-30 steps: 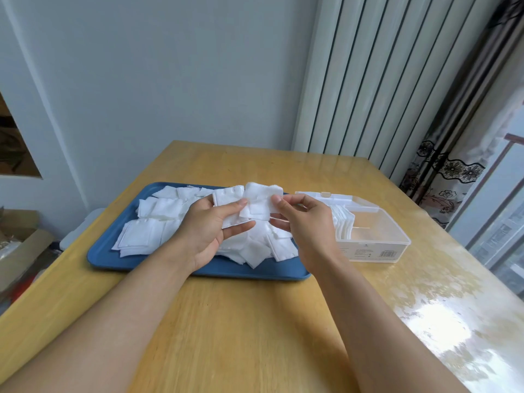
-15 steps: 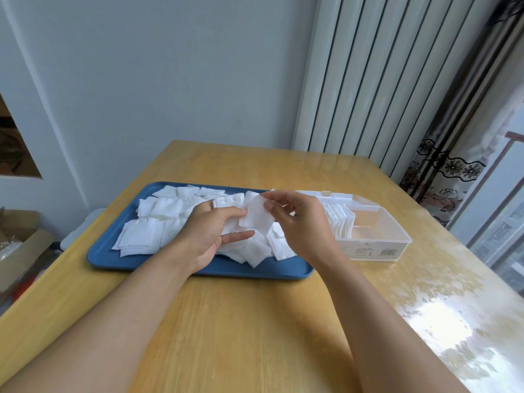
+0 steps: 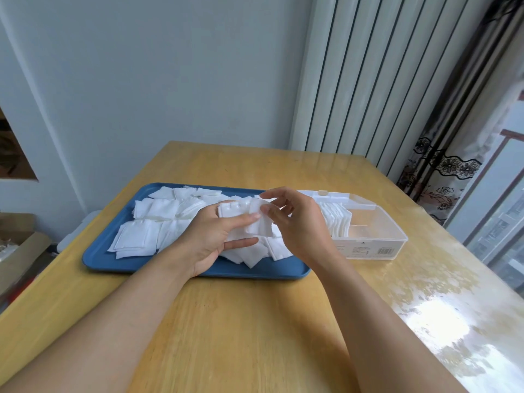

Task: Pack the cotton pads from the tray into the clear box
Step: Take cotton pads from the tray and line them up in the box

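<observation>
Both hands have dropped lower over the blue tray (image 3: 96, 258) since a second ago. The right hand (image 3: 297, 222) has pressed its cotton pad (image 3: 259, 226) against the small stack pinched in the left hand (image 3: 215, 236), fingers of both closed on pads. The stack is growing; the clear box (image 3: 377, 239), near the worktop's right edge, is partly filled.

Wooden desk (image 3: 255, 321), glossy and sunlit at right. Behind, pale blue-grey wall (image 3: 170, 80) and white ribbed radiator (image 3: 368, 80). Patterned curtain (image 3: 442, 171) at right; cardboard box (image 3: 19, 251) at left, on the floor.
</observation>
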A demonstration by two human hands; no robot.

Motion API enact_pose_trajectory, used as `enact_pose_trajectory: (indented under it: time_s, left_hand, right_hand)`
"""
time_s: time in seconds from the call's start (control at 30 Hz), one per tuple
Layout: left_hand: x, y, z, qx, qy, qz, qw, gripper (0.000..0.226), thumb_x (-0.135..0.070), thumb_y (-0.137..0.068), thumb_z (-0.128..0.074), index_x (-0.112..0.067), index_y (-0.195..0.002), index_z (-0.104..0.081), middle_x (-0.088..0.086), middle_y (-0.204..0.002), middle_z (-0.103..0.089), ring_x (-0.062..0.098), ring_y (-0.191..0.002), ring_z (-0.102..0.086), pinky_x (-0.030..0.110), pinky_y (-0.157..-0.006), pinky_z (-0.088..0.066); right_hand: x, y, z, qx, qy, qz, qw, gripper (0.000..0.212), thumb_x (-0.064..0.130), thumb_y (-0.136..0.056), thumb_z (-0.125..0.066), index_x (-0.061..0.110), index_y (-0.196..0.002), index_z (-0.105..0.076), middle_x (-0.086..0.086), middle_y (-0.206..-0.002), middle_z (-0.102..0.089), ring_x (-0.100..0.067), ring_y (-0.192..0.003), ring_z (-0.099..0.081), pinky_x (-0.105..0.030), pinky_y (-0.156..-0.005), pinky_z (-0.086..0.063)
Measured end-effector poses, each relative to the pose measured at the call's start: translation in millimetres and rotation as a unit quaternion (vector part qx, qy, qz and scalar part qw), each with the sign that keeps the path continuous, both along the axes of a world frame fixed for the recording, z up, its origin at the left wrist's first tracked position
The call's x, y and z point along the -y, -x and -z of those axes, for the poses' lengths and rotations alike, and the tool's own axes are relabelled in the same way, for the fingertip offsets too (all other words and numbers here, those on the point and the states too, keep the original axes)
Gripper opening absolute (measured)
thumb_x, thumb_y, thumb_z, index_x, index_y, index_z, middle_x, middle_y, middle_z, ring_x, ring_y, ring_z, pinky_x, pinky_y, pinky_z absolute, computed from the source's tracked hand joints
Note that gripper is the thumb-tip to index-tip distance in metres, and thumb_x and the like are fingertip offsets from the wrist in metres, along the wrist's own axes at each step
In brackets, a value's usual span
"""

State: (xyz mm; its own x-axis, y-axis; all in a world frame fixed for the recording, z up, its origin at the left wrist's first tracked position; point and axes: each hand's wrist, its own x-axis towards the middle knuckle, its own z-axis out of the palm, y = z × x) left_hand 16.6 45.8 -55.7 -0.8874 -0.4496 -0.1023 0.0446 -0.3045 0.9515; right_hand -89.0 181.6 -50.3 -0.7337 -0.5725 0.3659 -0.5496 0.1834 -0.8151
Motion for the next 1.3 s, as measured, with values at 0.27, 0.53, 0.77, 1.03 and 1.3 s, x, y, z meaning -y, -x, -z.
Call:
enact_pose_trajectory:
  time_s: [0.27,0.53,0.77,1.03,1.3]
  left_hand:
    - [3,-1,0,0.013,-0.009,-0.03,0.999,0.024,-0.003,-0.087,-0.076,-0.005,-0.11,-0.07,0.009,-0.103,-0.076,0.023,-0.095,-0.075,0.033,-0.066,-0.063]
    - [2,-2,-1,0.018,-0.006,-0.01,1.0,0.019,-0.003,-0.087,-0.074,-0.006,-0.105,-0.072,0.012,-0.106,-0.077,0.027,-0.102,-0.074,0.034,-0.067,-0.064]
    - [3,-2,1,0.035,-0.001,-0.004,0.999,0.031,-0.008,-0.088,-0.075,-0.006,-0.119,-0.07,0.013,-0.115,-0.076,0.022,-0.096,-0.076,0.033,-0.067,-0.064]
    - [4,-4,-4,0.033,-0.117,0.0,0.993,0.043,-0.035,-0.108,-0.045,-0.001,-0.128,-0.061,0.027,-0.112,-0.073,0.044,-0.104,-0.071,0.044,-0.076,-0.065]
    - [7,-5,-6,0.009,-0.164,0.063,0.984,0.054,-0.034,-0.112,-0.028,0.003,-0.13,-0.062,0.025,-0.128,-0.067,0.033,-0.115,-0.069,0.044,-0.087,-0.062]
  right_hand:
    - [-2,4,-2,0.045,-0.02,0.038,0.998,0.021,0.038,-0.095,-0.068,0.03,-0.114,-0.07,0.009,-0.095,-0.07,-0.001,-0.074,-0.062,-0.011,-0.064,-0.045]
    - [-6,5,-2,0.255,-0.009,-0.045,0.966,0.021,0.034,-0.089,-0.076,0.014,-0.09,-0.069,0.004,-0.086,-0.07,-0.009,-0.074,-0.063,-0.023,-0.068,-0.048]
    - [-5,6,-3,0.247,0.046,-0.051,0.967,0.014,0.011,-0.089,-0.076,0.013,-0.104,-0.077,-0.009,-0.095,-0.074,-0.015,-0.079,-0.064,-0.021,-0.065,-0.05]
    - [-4,-9,-14,0.125,0.154,-0.067,0.978,0.011,0.008,-0.086,-0.079,0.019,-0.088,-0.077,0.002,-0.088,-0.079,-0.01,-0.086,-0.075,-0.025,-0.081,-0.058]
    - [5,-14,10,-0.098,0.043,-0.128,0.986,0.024,-0.007,-0.086,-0.072,0.017,-0.088,-0.079,0.003,-0.101,-0.077,-0.002,-0.119,-0.063,-0.023,-0.09,-0.052]
